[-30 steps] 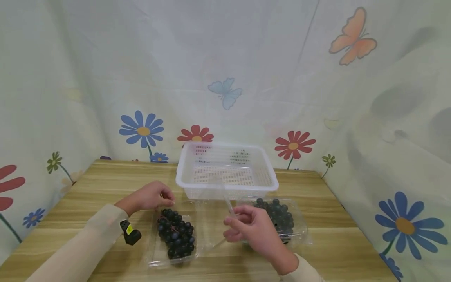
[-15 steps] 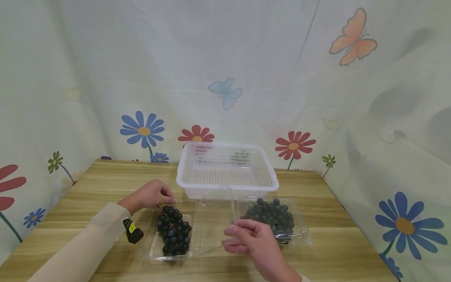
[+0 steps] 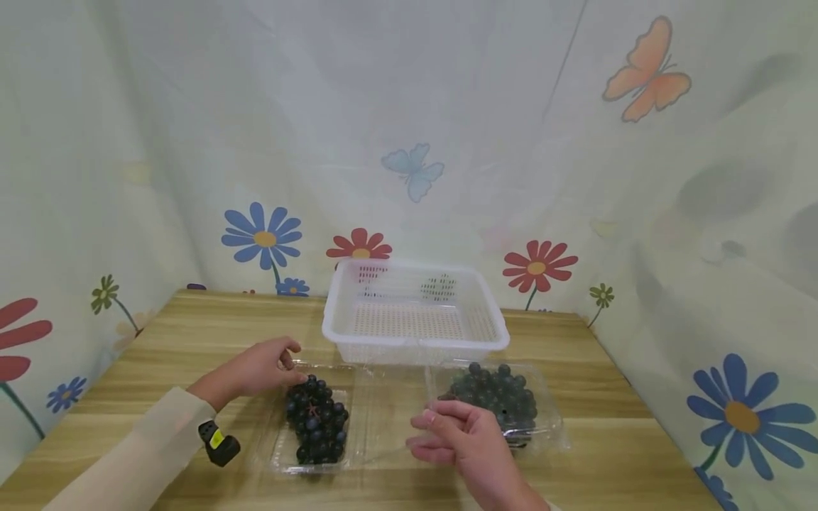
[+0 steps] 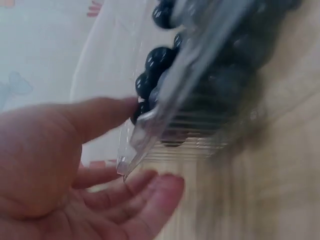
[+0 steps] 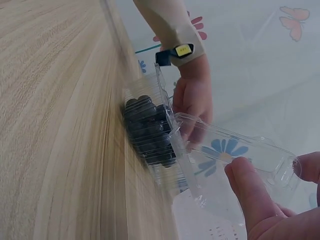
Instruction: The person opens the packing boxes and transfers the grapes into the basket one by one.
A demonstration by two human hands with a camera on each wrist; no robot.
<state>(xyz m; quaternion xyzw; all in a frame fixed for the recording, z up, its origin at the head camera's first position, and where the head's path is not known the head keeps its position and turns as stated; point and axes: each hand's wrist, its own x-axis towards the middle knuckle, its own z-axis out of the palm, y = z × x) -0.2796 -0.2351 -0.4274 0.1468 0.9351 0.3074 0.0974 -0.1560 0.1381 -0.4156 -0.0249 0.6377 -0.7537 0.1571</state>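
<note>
A clear plastic box [image 3: 279, 454] with a bunch of dark grapes [image 3: 319, 422] lies on the wooden table. My left hand [image 3: 258, 369] is at its far left corner. In the left wrist view the thumb [image 4: 107, 115] touches the grapes, and the other fingers stay apart outside the rim. My right hand [image 3: 469, 443] pinches the edge of the box's raised clear lid [image 5: 220, 170], which stands tilted on its hinge side. The lid is hard to make out in the head view.
Right of the lid stands a second clear box [image 3: 552, 419] of dark grapes with its cover down. Behind both boxes is a white perforated basket [image 3: 332, 330]. A flower-printed cloth [image 3: 358, 106] hangs at the table's back and sides.
My left hand has shifted and its fingers have spread at the corner of the box. The right hand and lid came lower, then stayed nearly still. The grapes shifted slightly with the box.
</note>
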